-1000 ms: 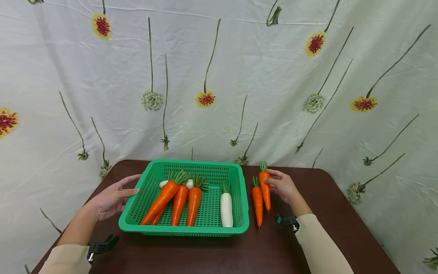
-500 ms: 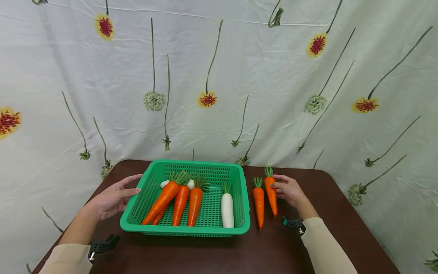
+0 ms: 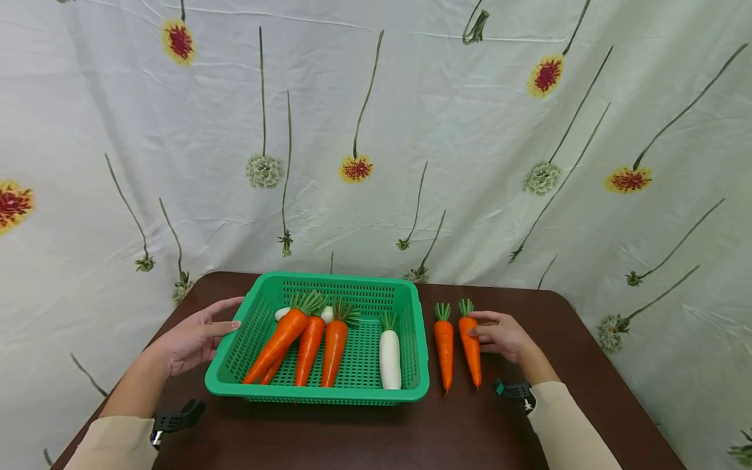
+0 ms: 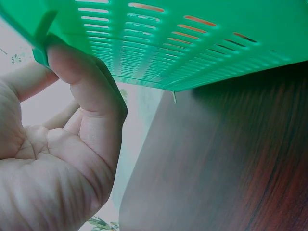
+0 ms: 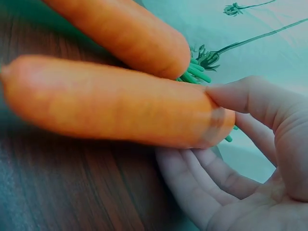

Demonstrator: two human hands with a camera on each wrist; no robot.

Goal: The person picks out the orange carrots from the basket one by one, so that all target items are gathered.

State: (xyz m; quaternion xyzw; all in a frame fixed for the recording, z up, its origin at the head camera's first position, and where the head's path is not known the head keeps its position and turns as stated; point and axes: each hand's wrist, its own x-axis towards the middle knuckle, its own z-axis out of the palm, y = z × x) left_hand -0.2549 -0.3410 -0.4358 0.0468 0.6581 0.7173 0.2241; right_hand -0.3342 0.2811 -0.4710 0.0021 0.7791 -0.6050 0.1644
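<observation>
A green basket (image 3: 317,396) holds several orange carrots (image 3: 335,349), a white radish (image 3: 390,359) and other white pieces partly hidden under the carrot tops. The left hand (image 3: 190,339) is at the basket's left side, its thumb and fingers on the rim; in the left wrist view that hand (image 4: 82,120) pinches the green edge (image 4: 41,53). Right of the basket the right hand (image 3: 505,337) holds a carrot (image 3: 472,352) near its leafy end. The right wrist view shows thumb and fingers of this hand (image 5: 250,159) around the carrot (image 5: 115,106).
Another carrot (image 3: 444,352) lies between the basket and the held one, its tip toward the person. The brown table (image 3: 364,437) ends at the back against a pale cloth (image 3: 470,117) printed with flowers.
The right hand has moved right and toward the person with its carrot, which now lies apart from the neighbouring carrot, side by side with it. The left hand and basket have stayed in place.
</observation>
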